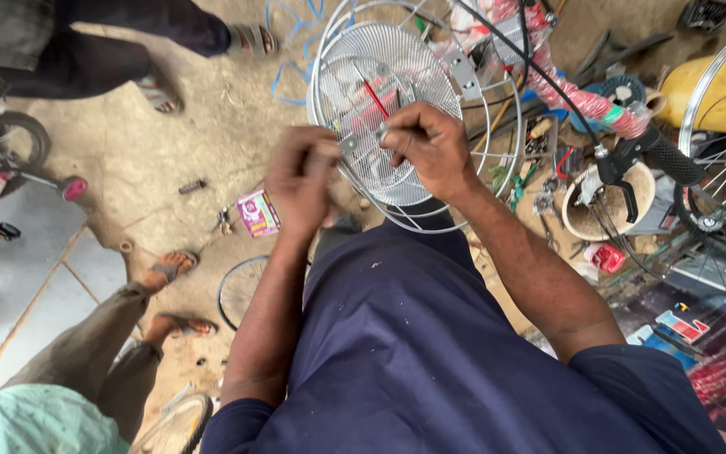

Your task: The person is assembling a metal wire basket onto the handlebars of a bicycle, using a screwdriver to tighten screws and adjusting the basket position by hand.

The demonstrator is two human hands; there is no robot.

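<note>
1. A dusty workshop floor (170, 143) fills the frame, with cycle parts and tools heaped at the upper right.
2. The wire basket (388, 101) sits at top centre, held up before the person.
3. The left hand (302, 176) pinches a small metal clamp (349, 145) on the basket's rim; the right hand (430, 145) is closed on a thin tool beside it.
4. The fitting looks part done; how tight it sits I cannot tell.
5. Handlebar (649, 151) crowds the right; another person's feet (174, 294) stand at lower left.

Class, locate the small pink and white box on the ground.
In the head view, the small pink and white box lies on the dirt floor, just left of the left hand.
</note>
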